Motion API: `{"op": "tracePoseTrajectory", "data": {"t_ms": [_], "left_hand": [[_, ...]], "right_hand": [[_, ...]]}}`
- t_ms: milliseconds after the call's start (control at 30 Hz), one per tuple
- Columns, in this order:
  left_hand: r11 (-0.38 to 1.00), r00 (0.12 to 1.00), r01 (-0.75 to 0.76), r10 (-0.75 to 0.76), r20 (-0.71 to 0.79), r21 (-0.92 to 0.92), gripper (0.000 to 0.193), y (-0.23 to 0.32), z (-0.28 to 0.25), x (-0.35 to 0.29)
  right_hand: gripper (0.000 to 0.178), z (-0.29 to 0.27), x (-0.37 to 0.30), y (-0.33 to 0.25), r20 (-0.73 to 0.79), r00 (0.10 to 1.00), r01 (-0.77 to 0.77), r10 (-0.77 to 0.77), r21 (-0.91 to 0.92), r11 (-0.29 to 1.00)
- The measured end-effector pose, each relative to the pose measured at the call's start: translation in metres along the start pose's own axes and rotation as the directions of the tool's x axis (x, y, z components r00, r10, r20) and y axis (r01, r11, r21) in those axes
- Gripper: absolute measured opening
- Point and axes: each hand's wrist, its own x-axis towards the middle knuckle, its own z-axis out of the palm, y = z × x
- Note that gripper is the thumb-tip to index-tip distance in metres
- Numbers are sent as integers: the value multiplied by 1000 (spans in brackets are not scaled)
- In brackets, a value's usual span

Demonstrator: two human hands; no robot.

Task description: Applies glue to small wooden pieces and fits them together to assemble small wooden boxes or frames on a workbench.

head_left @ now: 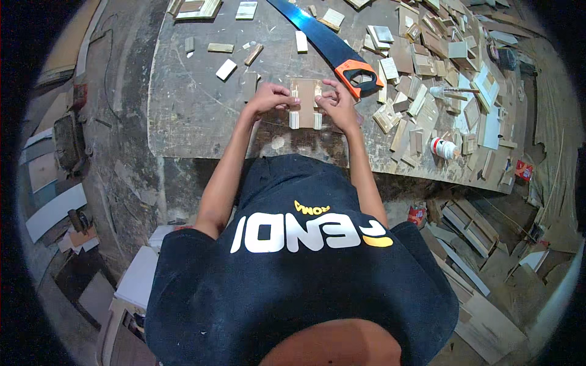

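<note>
Near the front edge of the workbench lies a small assembly of wood pieces: a flat brown panel (307, 104) with pale grooved wooden blocks along both long sides. My left hand (271, 99) is closed at the assembly's left side, thumb and fingers pinching its edge. On the opposite side, my right hand (337, 108) pinches the right edge, with the index finger raised. The fingers partly cover the upper side blocks. Two lower blocks, left (295, 120) and right (317, 121), show below the hands.
Beyond my right hand lies a handsaw (329, 49) with an orange and black handle. Many wood offcuts (421, 58) are heaped on the right, beside a white glue bottle (444, 148). Several small blocks (226, 69) lie left of the saw on the workbench (189, 116).
</note>
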Motion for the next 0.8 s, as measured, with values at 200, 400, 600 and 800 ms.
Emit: {"op": "tracePoseTrajectory", "data": {"t_ms": [200,400,600,800], "left_hand": [[999,999,6,-7,-47,-33,26,5,5,2],[1000,997,-6,5,-80,-6,28,0,5,6],[999,999,-3,5,-32,54,25,-2,0,8],[997,997,63,-60,-55,54,23,-4,3,10]], "right_hand": [[48,5,-4,4,-73,997,39,-38,6,999],[26,3,0,13,-60,987,133,-148,-207,969],[23,4,3,16,-93,990,92,-108,-163,982],[22,3,2,20,-64,984,147,-166,-235,961]]}}
